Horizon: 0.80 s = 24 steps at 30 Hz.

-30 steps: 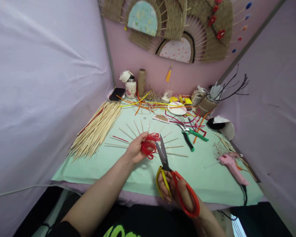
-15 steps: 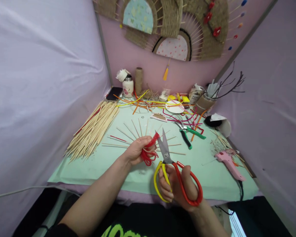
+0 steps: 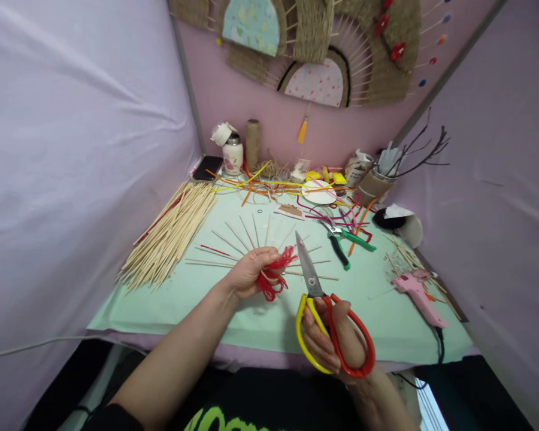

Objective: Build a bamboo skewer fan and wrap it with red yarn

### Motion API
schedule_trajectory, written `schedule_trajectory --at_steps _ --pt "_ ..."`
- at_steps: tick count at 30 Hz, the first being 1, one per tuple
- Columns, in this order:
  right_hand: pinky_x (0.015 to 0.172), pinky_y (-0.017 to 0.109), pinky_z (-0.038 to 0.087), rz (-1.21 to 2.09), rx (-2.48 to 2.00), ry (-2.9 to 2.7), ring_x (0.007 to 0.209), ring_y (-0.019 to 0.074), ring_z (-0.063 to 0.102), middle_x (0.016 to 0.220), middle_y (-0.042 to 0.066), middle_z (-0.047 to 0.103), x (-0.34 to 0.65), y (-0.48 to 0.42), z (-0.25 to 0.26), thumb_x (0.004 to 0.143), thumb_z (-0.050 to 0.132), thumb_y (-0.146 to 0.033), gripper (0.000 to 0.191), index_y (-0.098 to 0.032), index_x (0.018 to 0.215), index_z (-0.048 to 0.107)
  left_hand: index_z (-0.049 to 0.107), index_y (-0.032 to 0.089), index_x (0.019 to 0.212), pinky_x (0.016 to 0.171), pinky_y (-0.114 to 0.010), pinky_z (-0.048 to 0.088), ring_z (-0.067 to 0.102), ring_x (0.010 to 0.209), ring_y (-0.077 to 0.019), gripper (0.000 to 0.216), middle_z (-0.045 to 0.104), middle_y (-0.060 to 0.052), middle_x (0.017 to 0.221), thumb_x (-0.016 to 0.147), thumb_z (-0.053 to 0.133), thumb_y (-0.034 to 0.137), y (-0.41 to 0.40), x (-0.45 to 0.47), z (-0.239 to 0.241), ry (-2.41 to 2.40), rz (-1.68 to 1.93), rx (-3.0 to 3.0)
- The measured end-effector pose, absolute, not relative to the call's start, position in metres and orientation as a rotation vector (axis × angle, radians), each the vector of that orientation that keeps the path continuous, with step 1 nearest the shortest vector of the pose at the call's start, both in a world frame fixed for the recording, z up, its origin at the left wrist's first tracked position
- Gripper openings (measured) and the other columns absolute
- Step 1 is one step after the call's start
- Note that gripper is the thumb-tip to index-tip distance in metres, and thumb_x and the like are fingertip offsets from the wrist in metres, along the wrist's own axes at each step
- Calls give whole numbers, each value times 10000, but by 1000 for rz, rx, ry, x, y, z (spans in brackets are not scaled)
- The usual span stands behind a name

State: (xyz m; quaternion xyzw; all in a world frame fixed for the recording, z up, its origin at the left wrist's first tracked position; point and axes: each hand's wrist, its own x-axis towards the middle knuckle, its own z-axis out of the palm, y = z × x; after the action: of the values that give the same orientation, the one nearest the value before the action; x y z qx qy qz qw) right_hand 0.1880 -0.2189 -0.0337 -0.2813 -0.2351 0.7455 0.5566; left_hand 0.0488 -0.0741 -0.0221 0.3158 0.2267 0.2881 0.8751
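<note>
My left hand [image 3: 248, 272] is closed round a small bundle of red thread [image 3: 276, 274], whose cut ends stick up from my fingers. My right hand [image 3: 332, 340] grips scissors [image 3: 317, 293] with one yellow and one red handle loop. Their blades are closed and point up and away, just right of the thread and apart from it. Both hands hover over thin wooden sticks fanned out [image 3: 247, 239] on the pale green mat [image 3: 184, 299].
A big pile of bamboo sticks [image 3: 170, 233] lies at the left. Green-handled pliers [image 3: 345, 239] and a pink glue gun [image 3: 417, 293] lie to the right. Coloured strips, a twine spool [image 3: 252, 137], jars and a cup of twigs [image 3: 377, 182] crowd the back. Woven fans hang on the wall.
The scissors closed on the red thread loop, then drew back to the right and down with their blades shut. The thread now shows loose cut ends above my left hand.
</note>
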Motion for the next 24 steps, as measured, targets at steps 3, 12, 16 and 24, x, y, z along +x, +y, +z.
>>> schedule_trajectory --at_steps 3,12,16,24 --pt "284 143 190 1674 -738 -589 282 18 185 403 -109 326 190 -218 -35 761 530 -788 622 -168 767 580 472 150 584 395 -149 321 424 450 -55 386 483 32 549 627 840 261 -73 49 -21 510 634 580" --pt "471 269 346 1671 -777 -814 471 88 366 676 -21 467 186 -222 -40 627 457 -931 786 -200 889 579 395 175 566 389 -150 304 385 452 -63 380 421 32 518 874 604 252 -57 44 -7 529 910 114" --pt "482 288 340 1781 -734 -919 498 110 369 716 1 476 175 -232 -52 712 378 -908 759 -216 954 577 311 188 546 406 -152 297 353 458 -61 445 304 51 495 906 565 248 -49 40 -6 371 1039 98" --pt "503 278 345 1722 -852 -1084 539 108 378 741 1 471 176 -230 -67 749 345 -895 776 -200 1031 543 312 190 554 414 -153 290 332 459 -66 439 269 57 509 966 445 261 -47 34 -2 308 1053 28"
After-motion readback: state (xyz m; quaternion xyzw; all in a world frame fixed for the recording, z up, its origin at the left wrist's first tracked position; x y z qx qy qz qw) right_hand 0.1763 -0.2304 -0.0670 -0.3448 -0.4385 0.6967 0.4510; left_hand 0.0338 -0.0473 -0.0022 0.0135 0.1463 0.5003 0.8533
